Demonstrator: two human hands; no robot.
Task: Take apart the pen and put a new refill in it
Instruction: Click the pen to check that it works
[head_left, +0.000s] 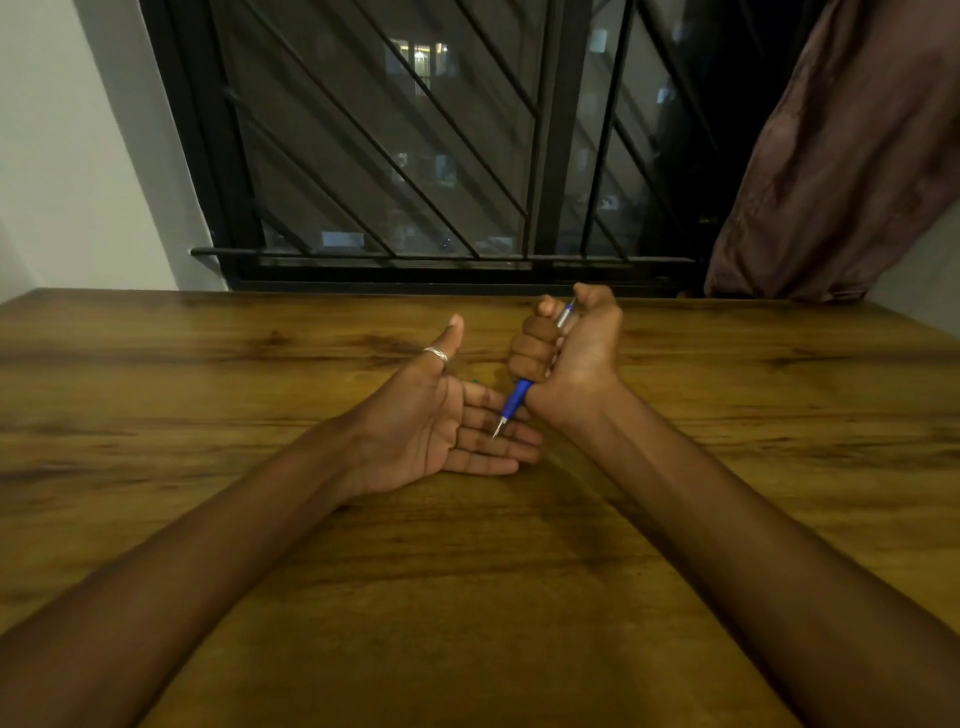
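My right hand (571, 348) is closed in a fist round a pen (517, 397) with a blue grip and a clear barrel. The thumb sits over the pen's top end. The metal tip points down and left, touching or just above the fingers of my left hand (447, 421). That hand lies palm up with straight fingers and the thumb raised; a silver ring is on the thumb. Both hands hover over the middle of the wooden table (208, 374). A small green speck shows just behind the left hand's fingers; I cannot tell what it is.
A barred window (415, 156) stands behind the table's far edge. A brown curtain (841, 156) hangs at the right. A white wall is at the left.
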